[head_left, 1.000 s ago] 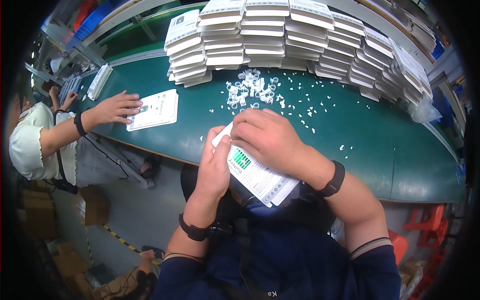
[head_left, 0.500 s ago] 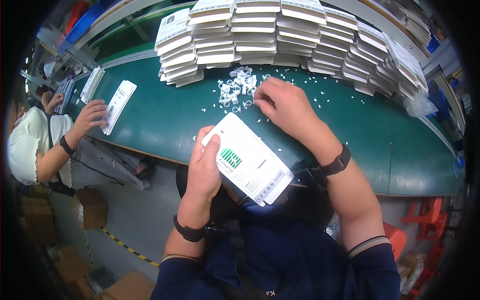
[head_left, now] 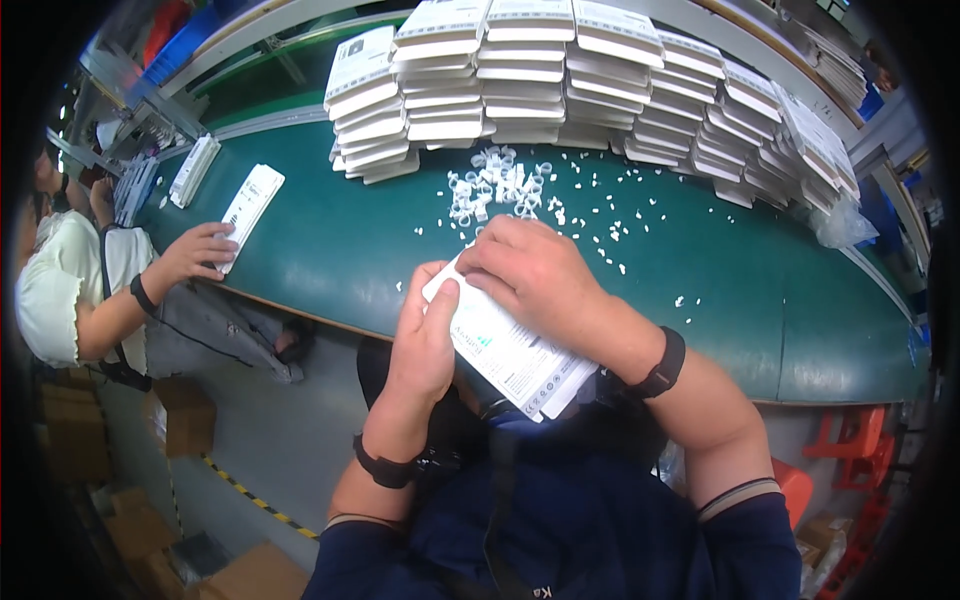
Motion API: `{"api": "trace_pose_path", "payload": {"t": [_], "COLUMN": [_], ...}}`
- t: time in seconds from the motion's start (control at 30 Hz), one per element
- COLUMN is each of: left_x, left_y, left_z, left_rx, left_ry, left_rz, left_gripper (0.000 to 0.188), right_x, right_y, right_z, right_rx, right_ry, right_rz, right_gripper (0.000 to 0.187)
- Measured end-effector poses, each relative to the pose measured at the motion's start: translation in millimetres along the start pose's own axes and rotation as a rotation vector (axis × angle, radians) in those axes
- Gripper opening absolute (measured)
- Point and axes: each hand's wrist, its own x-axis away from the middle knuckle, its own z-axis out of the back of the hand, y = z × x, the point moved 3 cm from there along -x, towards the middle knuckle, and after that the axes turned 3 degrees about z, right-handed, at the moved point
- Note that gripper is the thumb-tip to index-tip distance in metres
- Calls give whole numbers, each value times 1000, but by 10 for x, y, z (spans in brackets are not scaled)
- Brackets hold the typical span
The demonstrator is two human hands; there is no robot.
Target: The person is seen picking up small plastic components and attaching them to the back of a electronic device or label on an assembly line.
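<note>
A flat white cardboard box [head_left: 515, 375] with green and black print is tilted in front of me, over the table's near edge. My left hand [head_left: 425, 345] grips its left side, thumb on the printed face. My right hand [head_left: 535, 270] is bent over the upper end of the box, fingers closed together there. Whatever those fingers may hold is hidden. Just beyond my right hand lies a pile of small white plastic rings with tabs [head_left: 490, 185]. Tiny white bits [head_left: 615, 235] are scattered over the green table [head_left: 700, 350] to its right.
Tall stacks of flat white boxes [head_left: 520, 95] line the back of the table. A crumpled clear bag [head_left: 843, 228] sits at their right end. At left, a co-worker's hand [head_left: 200, 250] touches another white box stack [head_left: 250, 205]. Cardboard cartons [head_left: 180, 415] and red stools [head_left: 850, 435] stand below.
My right hand has come back from the ring pile to the upper end of the box. More white bits now show on the table. The co-worker's hand has lowered onto the stack.
</note>
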Motion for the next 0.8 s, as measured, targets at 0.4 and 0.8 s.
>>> {"api": "trace_pose_path", "payload": {"t": [0.4,0.8], "left_x": [-5,-21], "left_y": [18,22], "left_z": [-23,-33], "left_rx": [-57,-42], "left_ry": [-11,-40], "left_rz": [26,-14], "left_gripper": [23,23], "right_x": [42,112], "right_y": [66,1003], "right_z": [-41,414], "right_rx": [-3,301], "right_ry": [16,68], "right_rz": [-14,-409], "right_gripper": [9,36]}}
